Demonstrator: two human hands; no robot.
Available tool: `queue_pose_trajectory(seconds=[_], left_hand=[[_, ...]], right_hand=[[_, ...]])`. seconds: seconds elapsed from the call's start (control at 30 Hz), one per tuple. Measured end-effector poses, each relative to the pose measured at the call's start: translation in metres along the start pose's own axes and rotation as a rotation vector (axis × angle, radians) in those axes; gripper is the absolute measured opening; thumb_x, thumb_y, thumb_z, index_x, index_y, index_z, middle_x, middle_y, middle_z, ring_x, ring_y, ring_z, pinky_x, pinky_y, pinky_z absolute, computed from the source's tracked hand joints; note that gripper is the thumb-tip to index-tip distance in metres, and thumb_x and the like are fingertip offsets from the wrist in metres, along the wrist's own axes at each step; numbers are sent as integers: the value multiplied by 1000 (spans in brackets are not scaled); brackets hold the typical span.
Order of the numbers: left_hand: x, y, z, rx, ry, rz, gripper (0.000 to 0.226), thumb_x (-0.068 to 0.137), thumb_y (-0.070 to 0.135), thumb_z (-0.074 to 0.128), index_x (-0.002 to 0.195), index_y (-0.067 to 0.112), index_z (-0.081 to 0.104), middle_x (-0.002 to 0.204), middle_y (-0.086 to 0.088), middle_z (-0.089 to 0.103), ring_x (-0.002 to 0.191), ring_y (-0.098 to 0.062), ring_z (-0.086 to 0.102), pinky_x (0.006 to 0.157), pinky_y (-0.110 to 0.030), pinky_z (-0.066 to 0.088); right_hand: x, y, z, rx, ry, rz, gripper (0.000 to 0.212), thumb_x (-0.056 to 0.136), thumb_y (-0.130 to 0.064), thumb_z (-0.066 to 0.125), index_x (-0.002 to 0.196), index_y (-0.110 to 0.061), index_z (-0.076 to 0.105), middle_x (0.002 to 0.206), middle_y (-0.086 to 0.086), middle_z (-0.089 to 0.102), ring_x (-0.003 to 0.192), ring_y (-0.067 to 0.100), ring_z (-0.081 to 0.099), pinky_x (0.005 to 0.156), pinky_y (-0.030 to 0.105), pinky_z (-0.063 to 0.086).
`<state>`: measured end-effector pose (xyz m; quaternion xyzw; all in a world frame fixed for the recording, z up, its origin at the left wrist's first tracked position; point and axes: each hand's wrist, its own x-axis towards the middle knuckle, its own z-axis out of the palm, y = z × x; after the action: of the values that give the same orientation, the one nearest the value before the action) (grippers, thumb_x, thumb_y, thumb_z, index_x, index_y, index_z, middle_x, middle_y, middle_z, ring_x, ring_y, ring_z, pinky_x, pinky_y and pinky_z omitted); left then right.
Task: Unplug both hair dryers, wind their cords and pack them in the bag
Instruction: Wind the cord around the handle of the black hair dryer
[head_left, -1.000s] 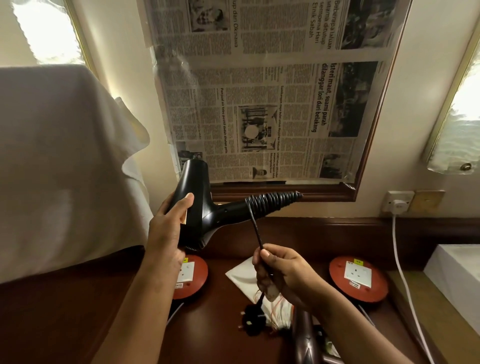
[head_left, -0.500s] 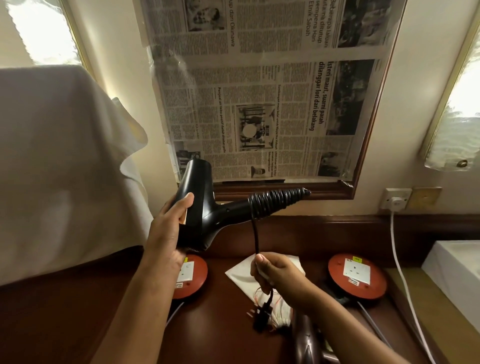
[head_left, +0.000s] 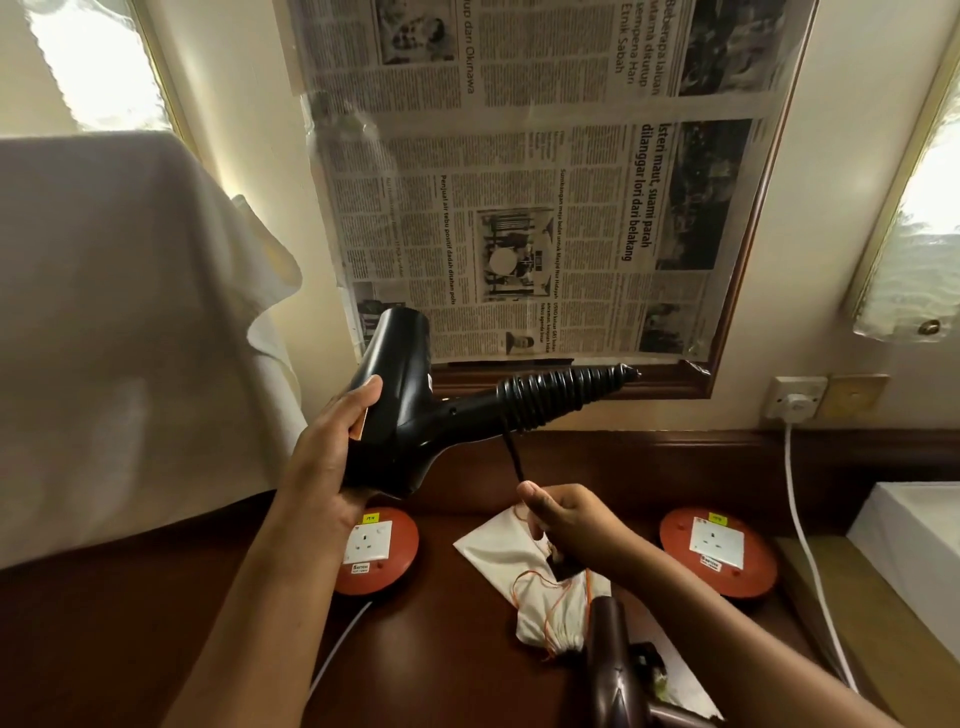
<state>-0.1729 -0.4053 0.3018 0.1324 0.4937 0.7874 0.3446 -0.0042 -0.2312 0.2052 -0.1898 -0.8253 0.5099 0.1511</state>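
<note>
I look down on a dark wooden counter (head_left: 156, 623) below a newspaper-covered mirror (head_left: 545, 182). My left hand (head_left: 332, 467) grips the black hair dryer (head_left: 405, 415) above the counter, its cord (head_left: 561, 395) coiled round the handle. My right hand (head_left: 566, 525) pinches the cord's loose end. Beneath that hand lies a white drawstring bag (head_left: 524, 577), between two red socket discs (head_left: 379, 551). A brown hair dryer (head_left: 608, 665) rests nearer me.

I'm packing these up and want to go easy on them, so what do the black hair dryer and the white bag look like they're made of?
Black hair dryer: seemingly hard plastic, glossy, with light glinting off its smooth barrel; the cord wound round its handle looks like matte rubbery sheathing. White bag: apparently soft woven cloth, creased and gathered at the neck by an orange drawstring.
</note>
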Motion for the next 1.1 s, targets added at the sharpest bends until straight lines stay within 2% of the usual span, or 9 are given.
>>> queue_pose_trajectory(seconds=[0.1, 0.23, 0.33, 0.4, 0.5, 0.67, 0.8, 0.97, 1.1], left_hand=[[0, 2, -1, 29, -11, 6, 83, 49, 42, 84, 126, 19, 61, 119, -13, 66, 95, -30, 66, 69, -40, 56], [-2, 5, -2, 46, -9, 3, 78, 53, 38, 84, 125, 17, 62, 111, -12, 68, 92, -29, 68, 70, -40, 56], [-8, 7, -2, 76, -60, 27, 68, 61, 31, 79, 125, 15, 62, 103, -12, 70, 79, -25, 71, 59, -34, 56], [-14, 8, -1, 130, -112, 59, 54, 70, 25, 73, 123, 17, 63, 102, -14, 70, 74, -25, 72, 52, -32, 56], [-17, 5, 1, 203, -176, 66, 51, 72, 23, 74, 121, 23, 64, 110, -19, 68, 79, -26, 72, 54, -31, 57], [-18, -1, 8, 411, -135, 94, 47, 68, 30, 80, 111, 40, 63, 117, -10, 63, 99, -28, 67, 66, -30, 57], [-12, -10, 11, 632, -58, 179, 54, 83, 29, 69, 133, 34, 51, 121, -6, 56, 101, -25, 61, 60, -21, 54], [-6, -23, 7, 656, 30, 229, 58, 85, 31, 69, 138, 33, 45, 122, -3, 54, 106, -26, 59, 74, -34, 57], [-1, -36, 7, 699, 114, 285, 60, 86, 36, 67, 140, 31, 42, 125, -1, 54, 111, -25, 56, 91, -45, 53]], right_hand=[[-1, -8, -5, 10, -87, -6, 43, 89, -53, 54, 71, -15, 58, 62, 8, 37, 52, 20, 39, 50, 28, 38], [8, -10, -18, -156, -23, 55, 29, 90, -3, 47, 69, -16, 61, 66, 0, 52, 58, 15, 49, 60, 34, 42], [11, -23, -36, -383, -24, 43, 26, 96, -11, 49, 76, -21, 63, 72, -10, 59, 59, 0, 55, 60, 16, 40], [13, -37, -59, -410, -63, 77, 16, 95, -10, 51, 86, -12, 64, 85, 8, 70, 71, -2, 64, 64, 6, 43], [32, -50, -84, -622, -52, -29, 19, 94, -14, 55, 100, -2, 69, 116, 19, 57, 105, 17, 56, 94, 25, 44], [43, -87, -101, -1014, -64, -276, 27, 95, -25, 53, 109, -8, 67, 129, 7, 51, 119, 21, 45, 97, 26, 33], [41, -97, -101, -1353, -40, -395, 31, 96, -39, 45, 113, -21, 64, 131, -4, 56, 140, 17, 27, 113, 37, 14], [32, -108, -92, -1452, 24, -469, 35, 98, -44, 38, 109, -21, 62, 102, -3, 68, 103, 15, 60, 110, 33, 23], [22, -116, -79, -1439, 54, -480, 37, 97, -47, 42, 103, -19, 64, 99, 2, 68, 93, 22, 64, 77, 29, 40]])
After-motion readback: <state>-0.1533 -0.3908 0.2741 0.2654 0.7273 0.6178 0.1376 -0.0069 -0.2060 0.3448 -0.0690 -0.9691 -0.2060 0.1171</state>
